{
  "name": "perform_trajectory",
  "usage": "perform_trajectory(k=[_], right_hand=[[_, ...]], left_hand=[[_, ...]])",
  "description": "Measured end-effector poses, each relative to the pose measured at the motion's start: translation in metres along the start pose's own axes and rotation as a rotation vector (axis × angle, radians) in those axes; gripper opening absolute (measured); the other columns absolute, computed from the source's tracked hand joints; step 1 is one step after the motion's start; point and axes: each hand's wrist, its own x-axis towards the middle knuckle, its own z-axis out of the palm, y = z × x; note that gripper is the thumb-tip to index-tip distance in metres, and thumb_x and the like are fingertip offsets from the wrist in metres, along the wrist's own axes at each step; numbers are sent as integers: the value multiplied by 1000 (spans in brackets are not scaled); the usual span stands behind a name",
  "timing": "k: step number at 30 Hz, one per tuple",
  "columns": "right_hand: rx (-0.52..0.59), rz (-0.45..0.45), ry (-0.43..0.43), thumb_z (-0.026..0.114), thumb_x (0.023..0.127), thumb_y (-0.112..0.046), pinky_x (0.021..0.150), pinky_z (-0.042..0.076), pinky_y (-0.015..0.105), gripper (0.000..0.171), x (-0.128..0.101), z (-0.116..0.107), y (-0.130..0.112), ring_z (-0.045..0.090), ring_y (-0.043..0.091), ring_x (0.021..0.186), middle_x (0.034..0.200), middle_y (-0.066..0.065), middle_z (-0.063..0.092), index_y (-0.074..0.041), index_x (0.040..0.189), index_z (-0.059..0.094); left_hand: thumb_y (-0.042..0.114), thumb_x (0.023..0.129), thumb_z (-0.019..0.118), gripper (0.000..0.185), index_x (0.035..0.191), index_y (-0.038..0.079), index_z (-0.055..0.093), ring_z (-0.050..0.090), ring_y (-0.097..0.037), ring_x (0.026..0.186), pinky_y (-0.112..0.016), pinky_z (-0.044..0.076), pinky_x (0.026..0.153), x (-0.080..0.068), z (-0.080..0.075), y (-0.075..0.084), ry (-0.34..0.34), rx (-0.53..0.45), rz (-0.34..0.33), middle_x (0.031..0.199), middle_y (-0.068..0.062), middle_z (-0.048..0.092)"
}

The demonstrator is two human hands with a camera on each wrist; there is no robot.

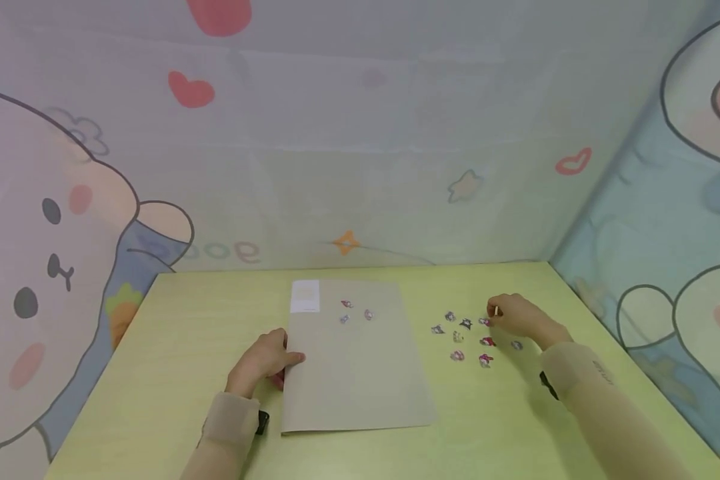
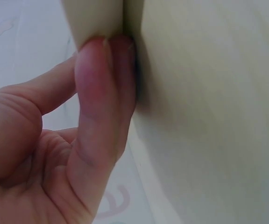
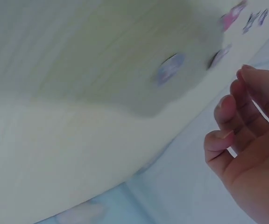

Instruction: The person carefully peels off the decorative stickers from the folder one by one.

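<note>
A grey-brown card sheet (image 1: 354,373) lies flat on the yellow-green table (image 1: 186,333). Three small charms (image 1: 347,304) sit near its far end, beside a white label (image 1: 305,296). My left hand (image 1: 288,363) rests on the sheet's left edge, thumb on top; its fingertips (image 2: 104,93) press against the table surface (image 2: 209,116). Several small colourful charms (image 1: 465,333) are scattered to the right of the sheet. My right hand (image 1: 493,313) is at the far side of that scatter with curled fingers (image 3: 232,135). A tiny pale bit shows at its fingertips; whether it is pinched is unclear.
Cartoon-printed walls close in the table at the back (image 1: 360,167) and at the right (image 1: 666,233). Blurred charms (image 3: 171,69) show on the table (image 3: 78,70) in the right wrist view.
</note>
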Motion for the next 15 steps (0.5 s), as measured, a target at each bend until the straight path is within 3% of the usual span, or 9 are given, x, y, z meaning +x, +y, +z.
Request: perform_trajectory(k=[7,15], right_hand=[[-10,-66,3,57,97,-5,66,48,35,12,36,10,-49,53,16,70,86,2,62,-1,104,65],[-27,-132,19,58,96,-6,78,51,40,20,69,23,-101,60,22,90,103,9,64,1,114,63]], left_hand=[[17,93,69,26,93,-1,51,64,-22,48,-31,52,53,-1,-1,-1,-11,-32,10,72,-13,60],[18,93,68,26,94,-1,50,64,-22,48,-31,51,55,-2,-2,-1,-10,-32,11,72,-13,60]])
